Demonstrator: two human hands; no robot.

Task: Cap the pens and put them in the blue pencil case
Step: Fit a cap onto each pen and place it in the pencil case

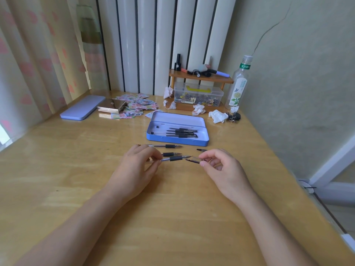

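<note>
The open blue pencil case (157, 138) lies on the wooden table with several capped black pens (181, 132) inside. My left hand (137, 169) grips an uncapped clear pen (175, 158) by its barrel, tip pointing right. My right hand (219, 167) pinches a pen cap (194, 160) just right of that tip, a small gap between them. Two more uncapped pens lie on the table beyond my hands: one (165, 146) near the case, another (172, 154) partly behind my left hand. A loose cap (201, 150) lies to the right.
The case's lid (82, 110) lies at the far left beside a metallic box (111, 107) and scattered stickers (138, 104). At the back stand a wooden shelf (201, 77), a clear storage box (198, 95), a bottle (239, 83) and crumpled tissues (218, 116).
</note>
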